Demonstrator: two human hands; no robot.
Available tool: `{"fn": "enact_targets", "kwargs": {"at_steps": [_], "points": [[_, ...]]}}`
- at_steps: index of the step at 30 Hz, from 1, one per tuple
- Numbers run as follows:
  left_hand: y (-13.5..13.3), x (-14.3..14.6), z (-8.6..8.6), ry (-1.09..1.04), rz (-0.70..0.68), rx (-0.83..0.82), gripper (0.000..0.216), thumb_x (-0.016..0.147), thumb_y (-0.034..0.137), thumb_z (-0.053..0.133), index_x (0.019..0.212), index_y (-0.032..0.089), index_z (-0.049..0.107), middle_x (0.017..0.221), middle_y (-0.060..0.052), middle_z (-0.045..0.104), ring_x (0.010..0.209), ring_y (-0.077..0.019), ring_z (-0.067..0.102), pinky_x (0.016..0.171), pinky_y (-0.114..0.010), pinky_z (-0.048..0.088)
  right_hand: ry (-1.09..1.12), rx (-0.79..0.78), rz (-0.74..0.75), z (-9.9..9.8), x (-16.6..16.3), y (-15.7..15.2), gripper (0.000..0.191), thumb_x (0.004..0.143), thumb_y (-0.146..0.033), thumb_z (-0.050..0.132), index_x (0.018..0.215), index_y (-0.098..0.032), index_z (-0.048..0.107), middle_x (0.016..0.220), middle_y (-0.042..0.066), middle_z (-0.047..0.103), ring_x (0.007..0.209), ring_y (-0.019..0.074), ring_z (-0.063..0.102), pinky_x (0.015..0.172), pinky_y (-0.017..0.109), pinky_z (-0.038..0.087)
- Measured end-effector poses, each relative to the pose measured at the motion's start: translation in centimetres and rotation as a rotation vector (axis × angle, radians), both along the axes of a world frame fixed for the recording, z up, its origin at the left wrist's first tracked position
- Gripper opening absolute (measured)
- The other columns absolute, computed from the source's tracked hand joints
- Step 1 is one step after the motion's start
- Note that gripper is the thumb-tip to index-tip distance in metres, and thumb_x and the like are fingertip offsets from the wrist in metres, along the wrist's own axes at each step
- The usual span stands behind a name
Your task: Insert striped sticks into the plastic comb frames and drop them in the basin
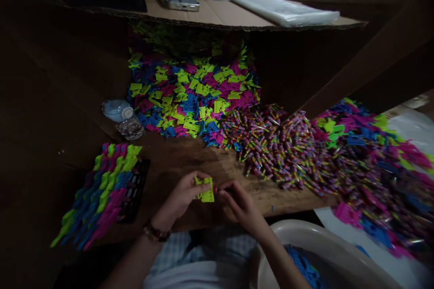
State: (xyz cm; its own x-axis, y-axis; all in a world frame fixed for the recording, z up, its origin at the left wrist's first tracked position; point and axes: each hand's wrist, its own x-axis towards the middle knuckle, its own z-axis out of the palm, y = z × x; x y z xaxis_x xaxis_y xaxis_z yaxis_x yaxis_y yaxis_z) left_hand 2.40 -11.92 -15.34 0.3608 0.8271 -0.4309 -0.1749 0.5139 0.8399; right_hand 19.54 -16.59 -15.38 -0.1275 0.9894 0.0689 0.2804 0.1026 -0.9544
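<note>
My left hand [183, 195] is closed on a flat yellow-green plastic piece [208, 195], thumb lying across it, above the front of the wooden table. Just to the right, my right hand [240, 205] pinches at the piece's right edge. A small reddish bit [214, 188] shows between the fingers and the piece, too small to name. Left of my hands, rows of pink, blue and yellow-green plastic pieces [110, 180] stand lined up in a black rack [137, 192].
Loose plastic pieces [190, 86] are heaped at the back. Small wrapped multicoloured sticks [281, 149] pile up on the right, beside more pieces [356, 128]. A pale tub [305, 228] stands at front right. A cardboard shelf [213, 13] overhangs the back, bearing a phone [179, 0].
</note>
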Motion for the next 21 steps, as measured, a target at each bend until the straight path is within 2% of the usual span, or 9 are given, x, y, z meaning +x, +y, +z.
{"fn": "enact_targets", "kwargs": {"at_steps": [3,8,14,17,21], "points": [[-0.1,-0.3,-0.1,-0.132,0.042,-0.092,0.040,0.056,0.033,0.081,0.087,0.015,0.062,0.078,-0.003,0.069,0.066,-0.0132,0.062,0.060,-0.023,0.044,0.152,-0.097,-0.052,0.1,0.0,0.6,0.020,0.083,-0.039,0.059,0.093,-0.022,0.056,0.086,0.002,0.061,0.078,0.0159,0.058,0.070,0.026,0.047],[-0.2,-0.4,0.3,-0.212,-0.011,-0.125,0.035,0.060,0.028,0.080,0.089,0.016,0.064,0.084,-0.003,0.069,0.067,-0.0126,0.063,0.059,-0.022,0.046,0.425,-0.288,-0.021,0.3,-0.4,0.6,0.023,0.075,-0.040,0.069,0.081,-0.021,0.058,0.076,-0.002,0.058,0.066,0.0115,0.053,0.060,0.022,0.045],[-0.1,-0.4,0.7,-0.301,-0.082,-0.168,0.034,0.061,0.027,0.080,0.089,0.016,0.064,0.081,-0.003,0.068,0.066,-0.0145,0.065,0.060,-0.025,0.049,0.779,-0.350,0.014,-0.8,-1.2,0.0,0.022,0.074,-0.037,0.071,0.079,-0.021,0.058,0.074,-0.002,0.061,0.059,0.0093,0.051,0.054,0.020,0.043],[-0.3,-0.4,1.0,-0.285,-0.089,-0.162,0.034,0.061,0.028,0.080,0.089,0.016,0.063,0.079,-0.002,0.067,0.065,-0.0136,0.063,0.060,-0.024,0.048,0.757,-0.333,0.002,-0.7,-1.2,-0.3,0.020,0.076,-0.036,0.070,0.081,-0.022,0.057,0.076,-0.002,0.062,0.061,0.0096,0.053,0.056,0.020,0.043],[-0.7,-0.5,1.9,-0.116,-0.083,-0.028,0.031,0.065,0.030,0.077,0.088,0.016,0.063,0.073,0.000,0.064,0.061,-0.0113,0.058,0.057,-0.022,0.043,0.477,-0.203,-0.020,0.5,-0.8,-1.0,0.011,0.082,-0.030,0.065,0.084,-0.022,0.058,0.083,0.000,0.062,0.077,0.0125,0.057,0.069,0.023,0.046]]}}
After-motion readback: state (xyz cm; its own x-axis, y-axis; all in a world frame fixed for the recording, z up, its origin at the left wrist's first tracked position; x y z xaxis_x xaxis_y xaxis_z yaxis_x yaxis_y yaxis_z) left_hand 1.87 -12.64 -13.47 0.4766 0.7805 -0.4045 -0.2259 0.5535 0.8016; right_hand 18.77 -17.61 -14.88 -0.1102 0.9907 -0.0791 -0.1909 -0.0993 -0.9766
